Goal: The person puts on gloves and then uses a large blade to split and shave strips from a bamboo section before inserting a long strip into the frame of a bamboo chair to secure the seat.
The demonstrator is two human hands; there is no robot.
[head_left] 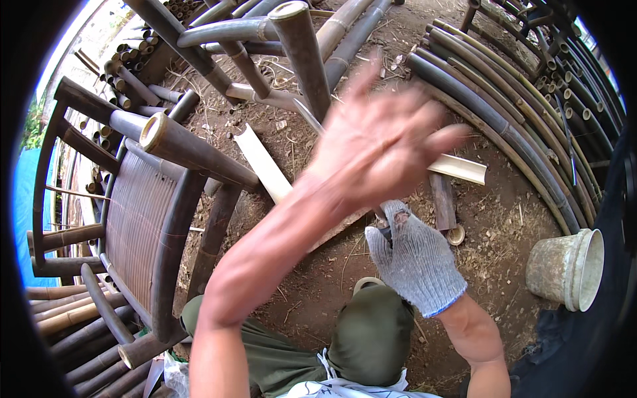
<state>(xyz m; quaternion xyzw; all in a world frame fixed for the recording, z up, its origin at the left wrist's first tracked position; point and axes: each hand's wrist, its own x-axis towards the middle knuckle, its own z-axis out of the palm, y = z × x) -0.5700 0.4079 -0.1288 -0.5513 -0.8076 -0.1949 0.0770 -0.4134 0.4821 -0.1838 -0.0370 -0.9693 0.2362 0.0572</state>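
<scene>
My bare left hand point(385, 142) is raised at the middle of the view, blurred by motion. Its fingers are spread, and nothing shows in them. Below it, my right hand point(424, 259), in a grey knitted glove, is closed around the dark handle of what looks like a long knife. A thin grey blade point(308, 118) shows beyond my left hand; its middle is hidden. Pale split bamboo pieces lie beneath: one strip point(261, 159) to the left, another end point(461, 168) to the right. A short dark bamboo piece point(442, 202) is just beyond the glove.
A dark bamboo chair point(142, 205) with a slatted panel stands at left. Another bamboo frame point(302, 56) rises ahead. Long bamboo poles point(494, 113) are stacked at right, near a dirty white bucket point(551, 268). More poles point(86, 331) lie at lower left. Shavings litter the dirt ground.
</scene>
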